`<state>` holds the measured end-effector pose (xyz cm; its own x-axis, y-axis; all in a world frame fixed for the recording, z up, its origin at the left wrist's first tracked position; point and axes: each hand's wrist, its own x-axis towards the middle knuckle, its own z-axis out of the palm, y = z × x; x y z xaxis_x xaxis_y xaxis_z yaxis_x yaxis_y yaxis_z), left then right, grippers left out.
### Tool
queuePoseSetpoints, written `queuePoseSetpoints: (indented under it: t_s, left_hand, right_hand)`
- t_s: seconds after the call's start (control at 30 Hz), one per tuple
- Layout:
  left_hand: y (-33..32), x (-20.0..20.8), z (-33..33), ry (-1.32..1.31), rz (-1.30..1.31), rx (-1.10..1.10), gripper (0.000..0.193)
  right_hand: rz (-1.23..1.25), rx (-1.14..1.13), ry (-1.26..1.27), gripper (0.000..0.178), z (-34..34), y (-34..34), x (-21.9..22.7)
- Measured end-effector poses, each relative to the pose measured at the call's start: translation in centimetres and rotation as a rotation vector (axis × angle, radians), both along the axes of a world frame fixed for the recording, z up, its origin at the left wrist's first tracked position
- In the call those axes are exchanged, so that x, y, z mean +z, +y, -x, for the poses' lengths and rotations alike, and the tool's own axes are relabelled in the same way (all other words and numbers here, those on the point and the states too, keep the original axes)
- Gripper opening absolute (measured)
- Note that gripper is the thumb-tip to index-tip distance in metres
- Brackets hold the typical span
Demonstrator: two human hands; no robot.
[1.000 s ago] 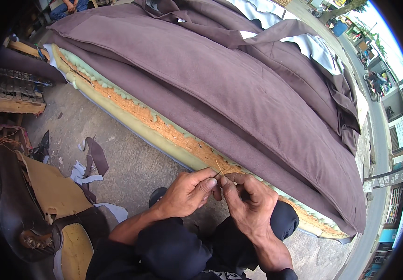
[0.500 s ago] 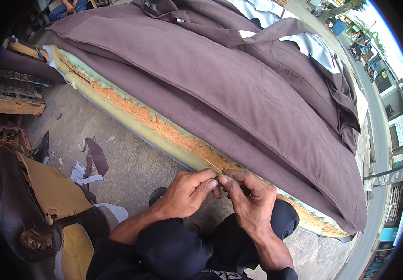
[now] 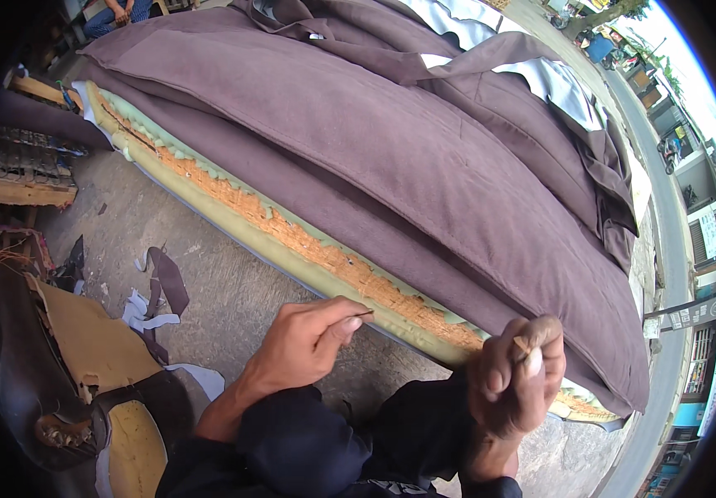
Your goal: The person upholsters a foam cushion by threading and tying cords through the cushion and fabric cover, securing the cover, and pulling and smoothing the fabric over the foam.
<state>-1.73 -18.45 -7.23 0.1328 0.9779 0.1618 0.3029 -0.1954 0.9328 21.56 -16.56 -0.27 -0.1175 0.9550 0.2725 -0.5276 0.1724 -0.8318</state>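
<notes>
Hands apart beside cushion foam edge: left hand pinches a needle, right hand fisted around something small, bare concrete floor alongside.

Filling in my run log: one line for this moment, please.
left hand: pinches needle | right hand: raised, pinching small brown bit | cushion: foam edge exposed

A thin dark needle is sticking out level from a pinch of thumb and forefinger, its tip pointing toward three o'clock, just short of the cushion's edge. A small brownish bit, too small to identify, is showing at five o'clock from the needle, well apart from it. The long cushion is lying slantwise from ten o'clock to four o'clock, wearing loose brown-purple fabric, with pale green foam and crumbly orange padding showing along its near edge.
</notes>
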Motion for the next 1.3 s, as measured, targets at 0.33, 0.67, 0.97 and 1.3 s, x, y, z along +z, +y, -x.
queuePoseSetpoints:
  t_s: [0.33,0.67,0.97,1.3]
  left_hand:
    - [0.0,0.7,1.4,-0.085,0.074,-0.487,0.019]
    - [6.1,2.5,0.2,0.545,-0.766,0.142,0.037]
    - [11.7,2.8,0.0,0.877,-0.937,0.045,0.055]
    - [18.5,8.4,-1.4,0.732,-1.104,0.099,0.043]
  right_hand:
    - [-0.122,0.124,-0.737,0.048,2.5,-2.8,-6.1]
    - [-0.066,-0.139,-0.621,0.014,-2.4,-2.5,-2.9]
    - [-0.188,0.073,-0.709,0.021,-4.7,-1.7,-3.4]
    - [-0.023,0.146,-0.649,0.022,-7.2,4.0,1.8]
